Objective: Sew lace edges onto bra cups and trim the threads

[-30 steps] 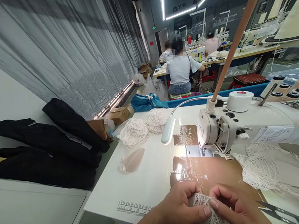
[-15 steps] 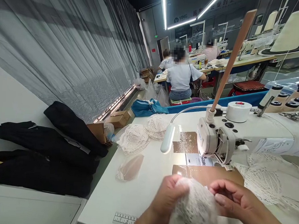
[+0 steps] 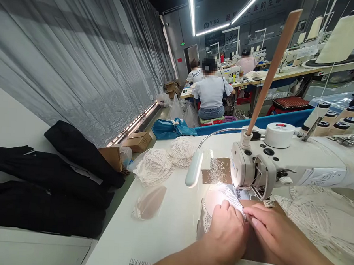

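A white lace bra cup (image 3: 218,198) lies under the lit needle area of the sewing machine (image 3: 252,160), its pale inner side facing up. My left hand (image 3: 228,230) presses on the cup with curled fingers, gripping its lace near the edge. At the cup's right edge, my right hand (image 3: 269,228) pinches the lace border between thumb and forefinger. Both hands are close together in front of the presser foot, which is partly hidden by the machine head. More lace cups (image 3: 155,167) are stacked at the table's far left corner.
A sheer beige piece (image 3: 149,202) lies on the white table (image 3: 114,240) at left. Lace pieces (image 3: 315,219) spread right of the machine. A lamp (image 3: 194,169) and a wooden stick (image 3: 273,74) rise near the machine head. Thread cones (image 3: 340,127) stand behind; co-workers (image 3: 211,91) sit beyond.
The lace cup has moved forward from the table's near edge to the needle area and now lies inner side up. Both hands moved with it; my right fingers have closed on its edge.
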`<state>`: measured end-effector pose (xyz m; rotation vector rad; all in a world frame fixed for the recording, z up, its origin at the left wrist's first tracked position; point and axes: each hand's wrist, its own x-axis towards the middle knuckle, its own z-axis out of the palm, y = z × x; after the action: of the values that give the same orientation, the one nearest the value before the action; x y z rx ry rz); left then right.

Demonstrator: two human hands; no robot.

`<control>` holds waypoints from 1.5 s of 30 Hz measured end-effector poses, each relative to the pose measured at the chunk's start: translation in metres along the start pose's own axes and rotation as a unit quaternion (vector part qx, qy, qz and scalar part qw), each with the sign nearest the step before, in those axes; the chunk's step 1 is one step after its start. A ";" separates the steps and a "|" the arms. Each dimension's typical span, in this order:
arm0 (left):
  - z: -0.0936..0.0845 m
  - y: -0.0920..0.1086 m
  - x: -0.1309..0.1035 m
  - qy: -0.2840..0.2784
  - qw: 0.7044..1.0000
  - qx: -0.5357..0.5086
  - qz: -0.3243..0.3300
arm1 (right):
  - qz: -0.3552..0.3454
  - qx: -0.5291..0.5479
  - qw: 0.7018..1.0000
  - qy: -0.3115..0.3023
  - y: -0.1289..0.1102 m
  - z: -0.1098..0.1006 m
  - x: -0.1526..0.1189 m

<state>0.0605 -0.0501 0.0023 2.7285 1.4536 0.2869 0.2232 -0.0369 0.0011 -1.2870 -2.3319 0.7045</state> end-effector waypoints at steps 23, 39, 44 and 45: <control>0.011 -0.058 0.014 0.078 0.979 -0.181 0.048 | -0.067 -0.290 0.935 0.196 0.000 0.021 0.014; 0.010 -0.065 0.020 0.093 0.981 -0.163 0.054 | -0.067 -0.267 0.947 0.168 0.008 0.030 0.010; 0.006 -0.065 0.014 0.069 0.993 -0.097 0.017 | -0.071 -0.255 0.953 0.144 0.019 0.038 0.008; 0.006 -0.066 0.012 0.066 0.994 -0.082 0.012 | -0.076 -0.261 0.952 0.143 0.022 0.040 0.007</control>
<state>0.0144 -0.0027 -0.0097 2.6412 1.3588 0.5716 0.2126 -0.0302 -0.0432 -1.2833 -2.4125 -0.1606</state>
